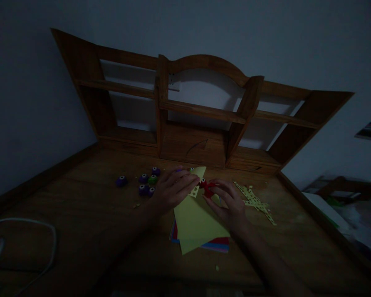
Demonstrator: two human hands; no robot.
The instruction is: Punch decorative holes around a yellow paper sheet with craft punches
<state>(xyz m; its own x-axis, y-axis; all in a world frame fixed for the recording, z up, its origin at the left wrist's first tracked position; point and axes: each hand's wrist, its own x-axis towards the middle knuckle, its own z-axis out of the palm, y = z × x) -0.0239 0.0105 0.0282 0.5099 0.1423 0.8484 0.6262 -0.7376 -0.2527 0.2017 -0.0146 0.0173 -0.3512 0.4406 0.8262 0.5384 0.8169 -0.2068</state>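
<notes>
My right hand (230, 202) has its fingers wrapped round a small red craft punch (208, 189) with a pale round spot on top. My left hand (174, 187) is closed at the punch's left side, on a yellow paper strip (194, 191) with punched holes. The strip lies against the punch; how far it goes in, I cannot tell. Beneath both hands lies a stack of coloured sheets, a yellow sheet (200, 218) on top and red and blue edges below. Left of my left hand stand several purple punches (144, 189) and a green punch (153, 179).
Punched yellow strips (256, 202) lie crossed to the right. Paper scraps (137, 205) dot the wooden desk (111, 222). A wooden shelf unit (200, 109) rises along the back. A white cable (54, 235) curls at the left front. The room is dim.
</notes>
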